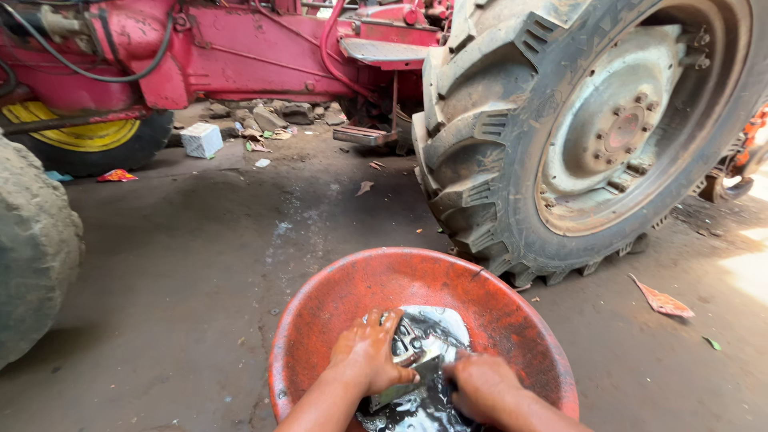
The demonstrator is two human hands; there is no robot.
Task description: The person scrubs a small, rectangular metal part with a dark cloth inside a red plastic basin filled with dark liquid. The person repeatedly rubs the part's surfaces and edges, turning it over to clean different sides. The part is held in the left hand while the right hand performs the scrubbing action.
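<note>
At lower centre of the frame, inside the red basin (pixel 320 320), both hands clasp a metal part (pixel 416 346) sitting in dark liquid: left hand (pixel 366 352) over its top, right hand (pixel 482 386) at its lower edge. The part is judged rigid, heavy and slippery; holding it by the edges is advised.

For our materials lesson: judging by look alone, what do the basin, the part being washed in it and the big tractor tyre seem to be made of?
Basin: probably plastic, orange-red, dull and scuffed.
Part held by the left hand and right hand: looks like metal, grey and shiny where wet with dark liquid.
Tyre: black rubber with chunky lugs, dusty and matt; its rim looks like grey painted metal with bolts.
</note>
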